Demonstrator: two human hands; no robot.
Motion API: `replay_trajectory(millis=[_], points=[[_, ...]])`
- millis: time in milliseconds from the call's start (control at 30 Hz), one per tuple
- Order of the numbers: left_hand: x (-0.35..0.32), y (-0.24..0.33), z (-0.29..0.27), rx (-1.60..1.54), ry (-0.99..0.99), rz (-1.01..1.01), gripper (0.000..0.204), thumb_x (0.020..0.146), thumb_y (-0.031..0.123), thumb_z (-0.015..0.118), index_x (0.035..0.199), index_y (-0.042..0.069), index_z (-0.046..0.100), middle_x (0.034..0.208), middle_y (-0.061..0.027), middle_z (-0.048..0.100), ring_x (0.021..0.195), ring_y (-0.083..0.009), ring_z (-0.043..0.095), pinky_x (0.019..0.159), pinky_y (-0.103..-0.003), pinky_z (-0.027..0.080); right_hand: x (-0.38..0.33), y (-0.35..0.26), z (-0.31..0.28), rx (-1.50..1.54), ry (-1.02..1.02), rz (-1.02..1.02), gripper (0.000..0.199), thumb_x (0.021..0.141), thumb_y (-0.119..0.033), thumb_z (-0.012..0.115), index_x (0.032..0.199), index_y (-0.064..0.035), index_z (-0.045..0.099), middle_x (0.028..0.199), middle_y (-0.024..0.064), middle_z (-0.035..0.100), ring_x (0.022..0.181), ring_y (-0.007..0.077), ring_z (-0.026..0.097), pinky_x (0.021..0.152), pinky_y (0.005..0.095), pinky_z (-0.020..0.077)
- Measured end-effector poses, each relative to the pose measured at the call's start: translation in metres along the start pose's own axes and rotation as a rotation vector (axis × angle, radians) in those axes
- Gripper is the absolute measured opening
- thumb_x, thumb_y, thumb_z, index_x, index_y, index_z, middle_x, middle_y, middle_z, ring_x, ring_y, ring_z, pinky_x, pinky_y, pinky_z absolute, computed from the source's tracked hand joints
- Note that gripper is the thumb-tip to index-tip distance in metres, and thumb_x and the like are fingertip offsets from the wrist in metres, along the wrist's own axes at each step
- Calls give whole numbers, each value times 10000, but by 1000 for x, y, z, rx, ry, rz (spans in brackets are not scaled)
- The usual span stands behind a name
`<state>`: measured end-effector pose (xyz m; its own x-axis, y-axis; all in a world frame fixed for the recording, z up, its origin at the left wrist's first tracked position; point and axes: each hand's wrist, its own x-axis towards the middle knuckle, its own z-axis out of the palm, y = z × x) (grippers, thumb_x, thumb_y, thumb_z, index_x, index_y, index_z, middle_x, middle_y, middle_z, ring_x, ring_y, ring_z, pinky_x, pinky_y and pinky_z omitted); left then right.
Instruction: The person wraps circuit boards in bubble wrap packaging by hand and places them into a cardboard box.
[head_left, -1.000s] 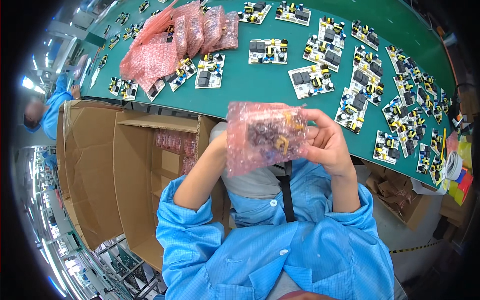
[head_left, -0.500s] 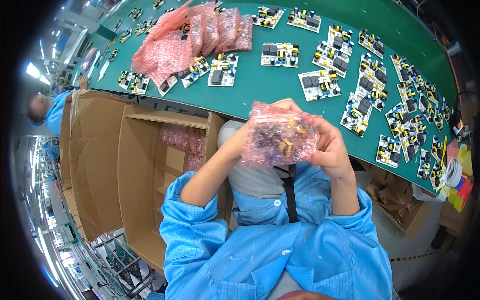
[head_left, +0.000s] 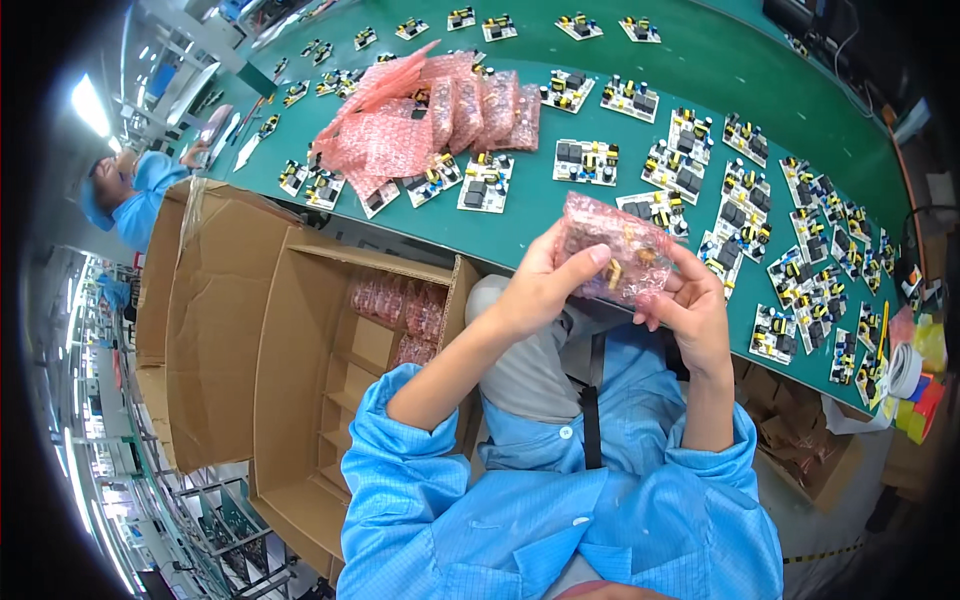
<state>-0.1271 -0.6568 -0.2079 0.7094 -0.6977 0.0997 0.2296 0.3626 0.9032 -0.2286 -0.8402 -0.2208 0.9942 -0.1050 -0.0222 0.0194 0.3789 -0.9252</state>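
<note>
Between my two hands, above the near edge of the bench, is a circuit board in a pink bubble-wrap bag (head_left: 618, 240). My left hand (head_left: 548, 282) grips its left side, thumb across the front. At the lower right corner my right hand (head_left: 697, 305) pinches the bag between thumb and fingers. Dark and yellow parts show through the film. Several bagged boards (head_left: 497, 108) stand in a row on the bench, beside loose pink bubble-wrap bags (head_left: 378, 143). A bare circuit board (head_left: 586, 162) lies just beyond my hands.
Many bare boards (head_left: 745, 200) cover the green bench (head_left: 400, 235), mostly to the right. At my left an open cardboard box (head_left: 285, 330) with dividers holds bagged boards (head_left: 385, 300). Another carton (head_left: 815, 450) sits below the bench at right. A person in blue (head_left: 140, 195) is at far left.
The bagged board has turned in my hands, and my left thumb now lies over its front. The view has shifted, showing more of the far bench.
</note>
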Motion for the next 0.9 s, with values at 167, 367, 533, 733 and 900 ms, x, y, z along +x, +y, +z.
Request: replay_trajectory(millis=[167, 367, 533, 733, 900], points=[[13, 23, -19, -126, 235, 13, 336, 949, 106, 584, 1272, 20, 550, 1152, -72, 667, 1026, -158, 661, 908, -334, 544, 8, -20, 19, -9, 4, -59, 595, 886, -8, 639, 1439, 13, 421, 1241, 196, 634, 862, 184, 699, 637, 234, 528], [56, 74, -118, -83, 437, 229, 343, 974, 213, 547, 1236, -8, 541, 1183, -112, 647, 1091, -213, 620, 866, -370, 539, -3, -11, 0, -152, 111, -240, 379, 934, -66, 599, 1298, 10, 526, 1122, 131, 689, 850, 120, 645, 709, 221, 485], [78, 93, -197, -126, 694, 178, 289, 956, 218, 606, 1187, 45, 577, 995, -66, 642, 827, -185, 619, 696, -290, 522, -28, 20, -14, -216, 34, -87, 253, 924, -43, 611, 1171, 9, 593, 983, 104, 708, 816, 101, 634, 730, 236, 509], [70, 101, -224, 950, 785, -89, 380, 903, 253, 604, 1167, -19, 631, 951, -131, 691, 921, -248, 669, 784, -360, 524, -28, 18, -16, -343, 14, -118, 221, 908, -22, 609, 1124, 25, 613, 938, 95, 714, 797, 96, 640, 732, 239, 517], [49, 111, -235, 1877, 878, 113, 529, 813, 352, 645, 1165, -41, 605, 1083, -285, 662, 977, -428, 652, 868, -485, 511, -26, 21, -17, -415, 26, -153, 210, 897, -20, 621, 1102, 20, 625, 912, 87, 718, 782, 91, 643, 712, 239, 520]])
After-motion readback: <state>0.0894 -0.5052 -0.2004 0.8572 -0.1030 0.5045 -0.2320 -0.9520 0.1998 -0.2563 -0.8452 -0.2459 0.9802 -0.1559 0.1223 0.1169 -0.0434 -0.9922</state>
